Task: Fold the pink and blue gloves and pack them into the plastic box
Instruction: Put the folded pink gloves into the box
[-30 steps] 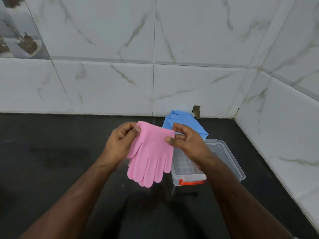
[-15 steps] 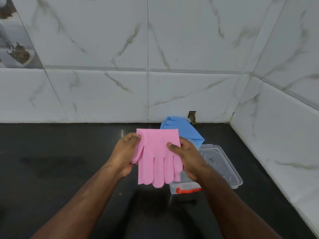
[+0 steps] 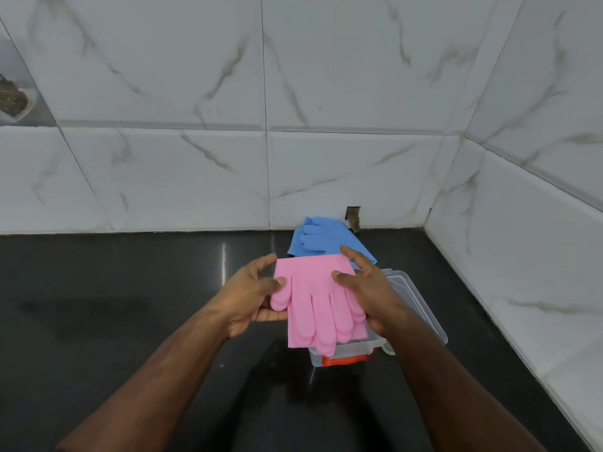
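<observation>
I hold the pink gloves stacked flat in the air, cuffs away from me and fingers pointing toward me. My left hand grips their left edge, thumb on top and fingers underneath. My right hand grips the right edge with its thumb pressed on the top glove. Below them stands the clear plastic box with an orange latch at its near end; the gloves hide most of it. The blue gloves lie on the counter just behind the box, near the wall.
The black counter stretches wide to the left and toward me. White marble tile walls close the back and the right side, forming a corner at the right. A small hole in the wall sits right behind the blue gloves.
The pink gloves swung from hanging fingers-down to nearly flat, and moved right over the box. Both hands shifted their grip to the gloves' side edges.
</observation>
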Demonstrator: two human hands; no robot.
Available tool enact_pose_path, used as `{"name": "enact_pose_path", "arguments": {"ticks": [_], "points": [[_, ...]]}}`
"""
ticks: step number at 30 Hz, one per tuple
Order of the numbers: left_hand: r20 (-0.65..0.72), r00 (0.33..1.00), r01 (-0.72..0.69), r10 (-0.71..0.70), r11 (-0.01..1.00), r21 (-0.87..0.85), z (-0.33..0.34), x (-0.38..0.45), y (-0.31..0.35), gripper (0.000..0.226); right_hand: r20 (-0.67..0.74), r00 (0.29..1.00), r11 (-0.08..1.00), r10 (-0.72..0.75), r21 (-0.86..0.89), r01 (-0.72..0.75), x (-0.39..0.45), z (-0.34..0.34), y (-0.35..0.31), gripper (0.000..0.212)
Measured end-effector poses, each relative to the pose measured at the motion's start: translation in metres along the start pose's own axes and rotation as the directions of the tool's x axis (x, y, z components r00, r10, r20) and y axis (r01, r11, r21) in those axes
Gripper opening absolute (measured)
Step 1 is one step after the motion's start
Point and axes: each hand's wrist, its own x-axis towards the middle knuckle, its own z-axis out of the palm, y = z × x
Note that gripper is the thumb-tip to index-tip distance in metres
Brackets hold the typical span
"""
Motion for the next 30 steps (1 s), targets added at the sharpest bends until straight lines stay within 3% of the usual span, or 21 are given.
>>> {"name": "enact_pose_path", "arguments": {"ticks": [1, 6, 11, 14, 16, 19, 25, 30], "points": [[-0.002, 1.000, -0.008, 0.008, 1.000, 0.006, 0.003, 0.003, 0.000, 0.044, 0.023, 1.000, 0.999, 0.002, -0.036, -0.001, -0.002, -0.003, -0.002, 0.055], [-0.043, 0.998, -0.034, 0.041, 0.990, 0.138, 0.022, 0.024, -0.003, 0.033, -0.015, 0.998, 0.907, -0.064, -0.419, 0.052, -0.001, -0.016, -0.011, 0.069], [-0.074, 0.997, -0.006, 0.029, 0.955, 0.297, 0.040, 0.039, -0.006, 0.040, -0.023, 0.996, 0.795, -0.089, -0.605, 0.057, 0.008, -0.019, -0.007, 0.075], [-0.072, 0.997, -0.003, 0.041, 0.885, 0.466, 0.044, 0.047, -0.010, 0.048, -0.003, 0.996, 0.691, -0.094, -0.720, 0.063, 0.013, -0.017, -0.002, 0.078], [-0.070, 0.995, -0.018, 0.076, 0.792, 0.610, 0.045, 0.053, -0.012, 0.050, 0.005, 0.995, 0.625, -0.100, -0.778, 0.067, 0.016, -0.015, 0.001, 0.078], [-0.038, 0.988, -0.043, 0.152, 0.498, 0.866, 0.044, 0.058, -0.013, 0.052, 0.006, 0.992, 0.539, -0.128, -0.839, 0.075, 0.017, -0.010, 0.003, 0.071], [0.025, 0.992, -0.047, 0.122, 0.177, 0.983, 0.045, 0.066, -0.021, 0.052, 0.041, 0.988, 0.401, -0.147, -0.911, 0.098, 0.026, 0.003, 0.015, 0.045], [0.053, 0.991, -0.056, 0.124, 0.020, 0.998, 0.054, 0.067, -0.021, 0.045, 0.051, 0.986, 0.333, -0.157, -0.937, 0.102, 0.030, 0.009, 0.025, 0.040]]}}
